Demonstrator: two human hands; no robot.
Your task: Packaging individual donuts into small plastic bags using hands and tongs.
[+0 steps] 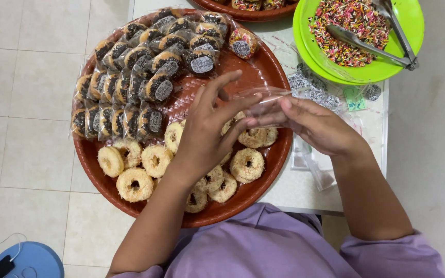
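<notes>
Both hands meet above the middle of a round brown woven tray (pixel 271 77) that sits on a white desk (pixel 294 190). The left hand (pixel 207 128) and the right hand (pixel 312 123) share 1 clear plastic bag (pixel 266 100). The right thumb and fingers are pressed together on one edge of the bag, and the left fingertips touch the other edge with the remaining fingers fanned out above it. Whether the bag holds anything cannot be told.

The bag looks thin, limp and nearly weightless, and probably slick. It would crumple under any squeeze, so the sensible grip is a light pinch at the 2 edges of the mouth.

Beneath the hands lie unwrapped ring doughnuts (pixel 247 164) with a pale, flaky coating. They seem soft and crumbly, and are best lifted by the outer rim with little pressure. Wrapped chocolate doughnuts (pixel 140 82) stand in rows at the tray's far side.

A green bowl of coloured sprinkles (pixel 354 31) with metal tongs (pixel 372 46) sits further back, and loose bags and stickers (pixel 310 92) lie beside the tray.
</notes>
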